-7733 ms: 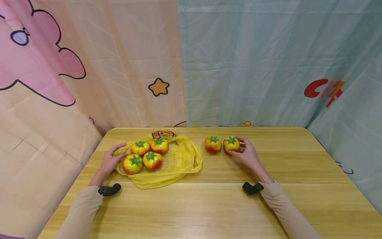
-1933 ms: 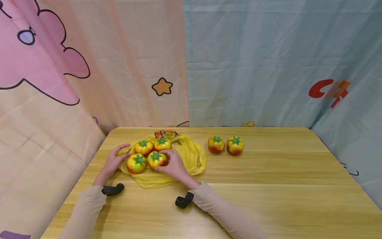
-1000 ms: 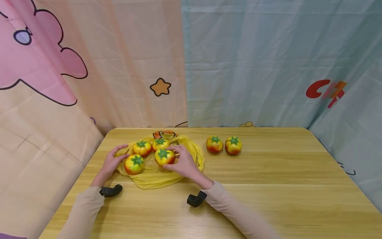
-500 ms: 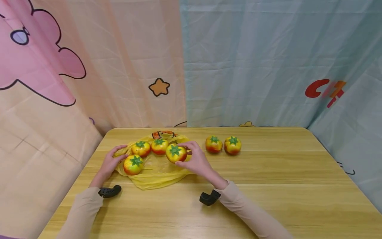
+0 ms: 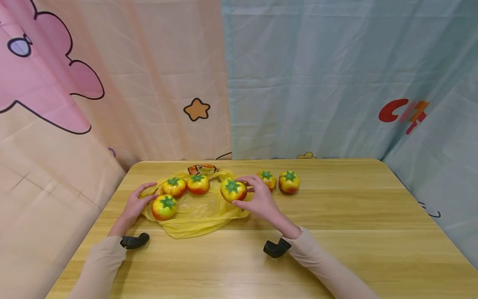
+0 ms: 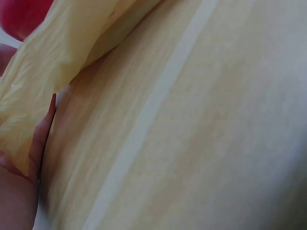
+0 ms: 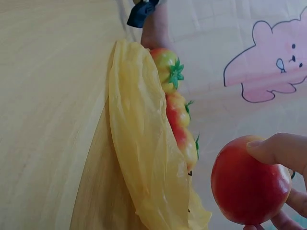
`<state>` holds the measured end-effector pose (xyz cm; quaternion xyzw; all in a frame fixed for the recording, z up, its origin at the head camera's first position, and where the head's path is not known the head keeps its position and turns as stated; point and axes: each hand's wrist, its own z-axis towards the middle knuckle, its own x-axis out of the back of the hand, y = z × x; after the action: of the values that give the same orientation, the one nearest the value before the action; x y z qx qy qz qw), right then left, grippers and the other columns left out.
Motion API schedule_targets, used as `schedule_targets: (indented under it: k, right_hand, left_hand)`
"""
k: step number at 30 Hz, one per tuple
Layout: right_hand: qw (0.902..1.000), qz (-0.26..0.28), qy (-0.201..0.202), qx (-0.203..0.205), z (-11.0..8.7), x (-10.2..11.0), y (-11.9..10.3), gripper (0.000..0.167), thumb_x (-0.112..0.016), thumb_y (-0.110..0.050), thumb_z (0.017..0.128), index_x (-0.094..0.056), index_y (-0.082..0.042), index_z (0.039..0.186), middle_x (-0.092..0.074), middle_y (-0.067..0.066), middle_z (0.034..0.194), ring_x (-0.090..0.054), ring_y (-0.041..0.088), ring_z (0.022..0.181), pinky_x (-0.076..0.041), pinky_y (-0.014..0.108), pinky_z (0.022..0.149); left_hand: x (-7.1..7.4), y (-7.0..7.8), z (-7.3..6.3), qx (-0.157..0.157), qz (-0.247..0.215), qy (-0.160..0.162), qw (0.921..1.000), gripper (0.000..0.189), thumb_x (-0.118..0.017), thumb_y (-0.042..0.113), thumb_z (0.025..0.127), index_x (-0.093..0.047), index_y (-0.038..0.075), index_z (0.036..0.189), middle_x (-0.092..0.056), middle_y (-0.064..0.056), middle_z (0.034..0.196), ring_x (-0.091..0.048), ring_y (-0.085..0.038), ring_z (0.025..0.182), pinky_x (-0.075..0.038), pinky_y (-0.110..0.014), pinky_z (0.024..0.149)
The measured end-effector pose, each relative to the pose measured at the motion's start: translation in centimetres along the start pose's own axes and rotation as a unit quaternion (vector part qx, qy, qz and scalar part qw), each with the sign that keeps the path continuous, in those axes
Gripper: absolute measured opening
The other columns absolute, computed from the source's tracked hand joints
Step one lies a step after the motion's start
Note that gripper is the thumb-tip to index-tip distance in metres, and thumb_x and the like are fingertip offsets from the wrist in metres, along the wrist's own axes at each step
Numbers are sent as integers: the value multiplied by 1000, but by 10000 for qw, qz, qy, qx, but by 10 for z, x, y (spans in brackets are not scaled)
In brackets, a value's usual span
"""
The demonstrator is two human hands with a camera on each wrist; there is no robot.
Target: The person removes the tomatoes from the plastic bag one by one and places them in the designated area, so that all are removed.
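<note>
My right hand holds a yellow-red tomato with a green star-shaped top, thumb and fingers around its sides. It is above the right part of a thin yellow plastic bag; the right wrist view shows the tomato apart from the bag. On the bag's left part sit three more tomatoes, one in front, one behind it and one to the right. At the bag's left edge, my left hand grips the plastic; its fingers are partly hidden in the left wrist view.
Two tomatoes stand on the wooden table right of the bag: one partly behind my right hand, the other beside it. Curtains with cartoon prints hang behind and at the sides.
My right hand let go of a tomato on the table at right, took another from the bag's front row, and moved it up and rightward. My left hand stays at the bag's edge.
</note>
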<state>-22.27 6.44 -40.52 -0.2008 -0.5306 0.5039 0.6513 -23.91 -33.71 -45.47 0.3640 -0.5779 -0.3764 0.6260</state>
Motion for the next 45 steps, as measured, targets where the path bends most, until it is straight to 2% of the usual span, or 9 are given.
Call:
schedule_targets:
  k: [4,8,16,22,27,38,44,45]
  right_hand:
    - [10000,-22,18,-63,-3,8,6,57,-86,-13,69,-63,-11,121,-55,10,120,-57,26,108,-53,44,89]
    - [9999,-59,70,-48,-7,17,11,57,-86,-12,69,-63,-10,121,-55,11,119,-56,26,109,-52,44,91]
    - [9988,-386,291,94,-12,38,21,58,-86,-10,68,-63,-7,121,-56,13,117,-57,27,107,-54,39,88]
    - [9979,-535,352,117,-14,53,34,57,-86,-11,69,-62,-5,121,-55,15,117,-57,29,106,-54,43,86]
    - [9987,-403,327,-14,-17,64,43,57,-84,-11,72,-60,-5,123,-53,16,118,-56,31,107,-53,45,88]
    - [9986,-235,423,-202,-26,87,59,58,-84,-10,72,-60,-4,125,-51,19,121,-55,34,110,-51,48,91]
    - [9983,-261,486,-196,-31,97,64,57,-82,-7,73,-58,0,125,-50,22,125,-53,37,112,-50,53,91]
    - [9981,-276,505,-201,-32,99,66,58,-82,-7,74,-58,0,126,-50,22,126,-53,37,112,-50,53,91]
  left_hand:
    - [0,0,0,13,4,-7,10000,51,-51,22,100,-37,-4,141,-30,-24,149,-32,-32,130,-41,-2,80]
    - [0,0,0,-10,27,23,10000,51,-51,22,100,-37,-4,141,-30,-24,149,-30,-37,131,-40,-1,80]
    - [0,-2,1,-89,63,54,9999,52,-52,24,100,-38,-5,141,-31,-24,148,-29,-37,133,-39,0,80]
    - [1,-1,2,-32,67,42,10000,53,-53,25,99,-38,-2,142,-32,-22,149,-30,-33,133,-38,-1,81]
    - [0,0,2,41,58,20,10000,53,-54,25,99,-39,-2,142,-32,-21,150,-31,-28,131,-39,-2,81]
    - [-2,-1,2,35,7,30,10000,53,-54,25,98,-40,-3,141,-32,-23,149,-28,-35,135,-36,0,82]
    - [-1,-2,1,-38,29,61,10000,51,-53,24,99,-40,-4,140,-32,-24,148,-30,-32,132,-38,-1,82]
    - [0,-2,1,-50,30,65,10000,51,-53,24,99,-40,-4,140,-33,-24,147,-32,-29,131,-38,-1,82]
